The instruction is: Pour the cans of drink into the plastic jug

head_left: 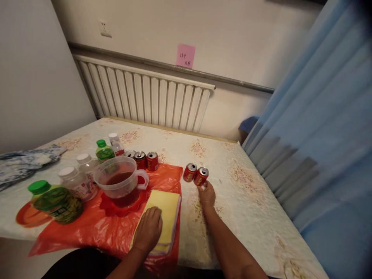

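Note:
My left hand (148, 228) lies flat on a folded yellow cloth (166, 205), its fingers together but stretched out. The cloth rests on a red plastic sheet (116, 234). My right hand (207, 195) has its fingers at the lower front of a red drink can (201, 176), closed on it. The can stands upright, and a second red can (190, 173) touches or nearly touches its left side. Both show opened tops. Left of the cloth, a clear plastic jug (116, 182) of dark reddish liquid stands on a red scalloped dish (112, 207), its handle toward the right.
More cans (152, 161) stand behind the jug. A green-capped bottle (58, 205), white-capped bottles (77, 184) and another green-capped bottle (104, 152) line the left. An orange lid (31, 215) lies nearby. The floral tablecloth (241, 217) extends right toward a blue curtain (325, 135); a radiator (151, 97) is behind.

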Action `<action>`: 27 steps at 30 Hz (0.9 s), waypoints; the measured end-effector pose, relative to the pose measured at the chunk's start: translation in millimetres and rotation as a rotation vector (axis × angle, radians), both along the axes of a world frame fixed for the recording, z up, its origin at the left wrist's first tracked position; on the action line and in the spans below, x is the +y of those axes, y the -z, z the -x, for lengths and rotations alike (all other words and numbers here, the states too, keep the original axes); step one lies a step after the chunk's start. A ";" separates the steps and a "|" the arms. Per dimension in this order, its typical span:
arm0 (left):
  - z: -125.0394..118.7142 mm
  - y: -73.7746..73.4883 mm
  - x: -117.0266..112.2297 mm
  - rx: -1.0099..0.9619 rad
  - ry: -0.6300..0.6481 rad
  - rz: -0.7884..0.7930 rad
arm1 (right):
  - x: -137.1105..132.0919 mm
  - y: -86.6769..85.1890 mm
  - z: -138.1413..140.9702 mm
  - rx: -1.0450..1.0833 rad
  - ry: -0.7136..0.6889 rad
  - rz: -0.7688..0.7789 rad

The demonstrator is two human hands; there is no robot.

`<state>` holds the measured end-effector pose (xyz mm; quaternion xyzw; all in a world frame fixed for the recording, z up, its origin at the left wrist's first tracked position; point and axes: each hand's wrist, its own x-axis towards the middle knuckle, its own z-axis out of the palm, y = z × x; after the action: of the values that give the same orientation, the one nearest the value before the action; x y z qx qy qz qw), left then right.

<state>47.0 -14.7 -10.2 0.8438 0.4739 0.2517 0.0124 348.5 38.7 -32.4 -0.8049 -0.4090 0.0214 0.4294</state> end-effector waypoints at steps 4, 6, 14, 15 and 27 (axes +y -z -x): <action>-0.3 -1.2 -0.3 -0.002 -0.003 -0.012 | -9.0 -0.4 -0.2 0.030 -0.031 -0.014; -0.3 -2.6 -0.8 -0.004 -0.001 -0.013 | -15.7 0.5 0.8 0.032 -0.044 -0.025; 0.7 -3.1 -1.1 0.008 0.005 -0.015 | -51.4 10.0 13.5 -0.059 -0.118 -0.035; 0.8 -2.3 -0.8 0.008 0.007 -0.022 | -56.7 11.0 15.7 -0.078 -0.138 -0.034; 0.0 -5.7 -0.2 0.057 0.012 0.009 | -119.8 17.4 47.0 -0.430 -0.325 0.045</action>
<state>47.0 -14.9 -4.5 0.8533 0.4702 0.2253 0.0040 301.5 -81.1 -49.9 -0.7242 -0.6139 -0.0722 0.3058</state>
